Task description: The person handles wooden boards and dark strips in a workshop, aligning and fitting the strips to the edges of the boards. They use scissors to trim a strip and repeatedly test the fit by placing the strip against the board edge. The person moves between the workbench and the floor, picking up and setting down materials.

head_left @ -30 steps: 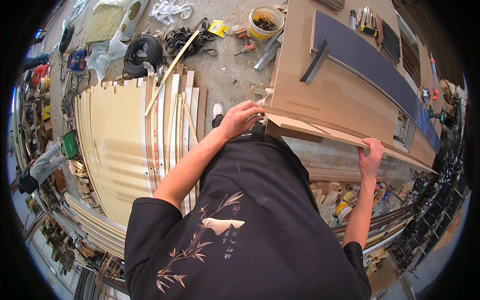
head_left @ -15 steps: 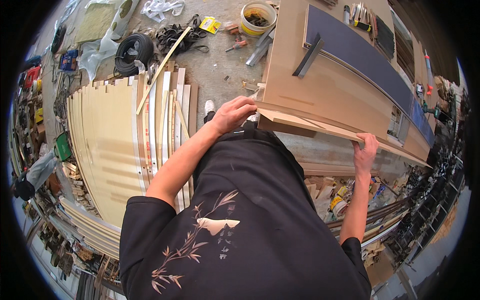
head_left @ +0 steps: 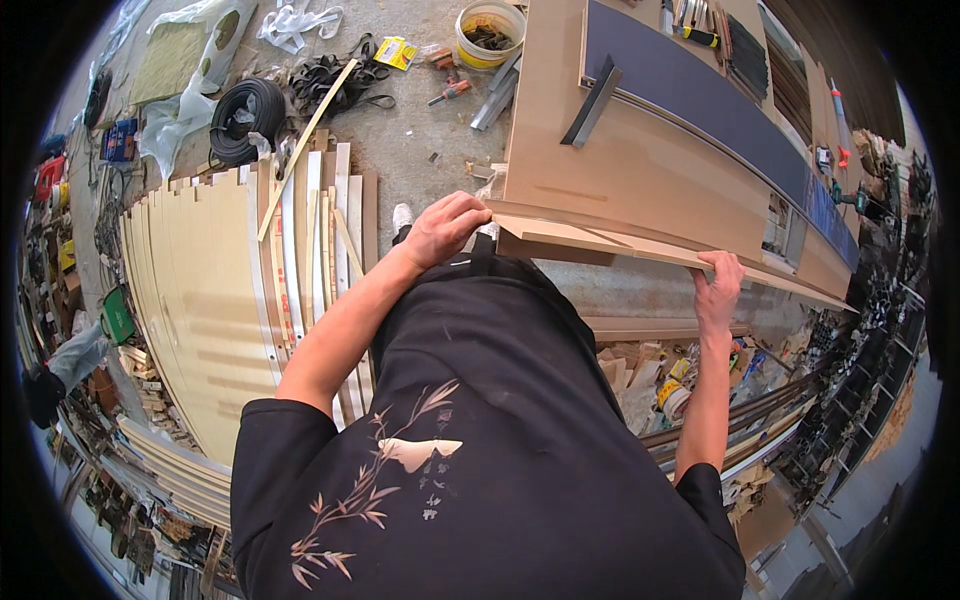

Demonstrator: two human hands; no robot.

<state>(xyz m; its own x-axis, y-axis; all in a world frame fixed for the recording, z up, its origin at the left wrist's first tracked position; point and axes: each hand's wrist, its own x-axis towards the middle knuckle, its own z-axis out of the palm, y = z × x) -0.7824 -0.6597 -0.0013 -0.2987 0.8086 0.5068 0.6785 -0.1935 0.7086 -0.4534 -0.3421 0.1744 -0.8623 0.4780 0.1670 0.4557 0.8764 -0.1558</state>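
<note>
A long, thin light-brown wooden strip (head_left: 565, 234) runs along the near edge of a brown-topped bench (head_left: 610, 165). At its left end, my left hand (head_left: 447, 228) pinches it between thumb and fingers. Further right, my right hand (head_left: 717, 285) grips the strip's near side, fingers over the top and thumb below. On the bench lies a long dark blue-grey panel (head_left: 680, 95) with a pale edge. Across that panel's near edge rests a dark, flat metal bar (head_left: 592, 103).
To the left, many long pale boards (head_left: 195, 310) are stacked, with loose strips on top. Beyond lie a black coil (head_left: 247, 120), tangled black straps (head_left: 340, 85), an orange-and-grey power tool (head_left: 450, 92) and a white bucket (head_left: 490, 35). Offcuts (head_left: 640, 370) clutter the floor at right.
The whole view has shifted slightly, so the bench and floor things appear further left and higher. Both hands keep hold of the strip, which stays along the bench edge.
</note>
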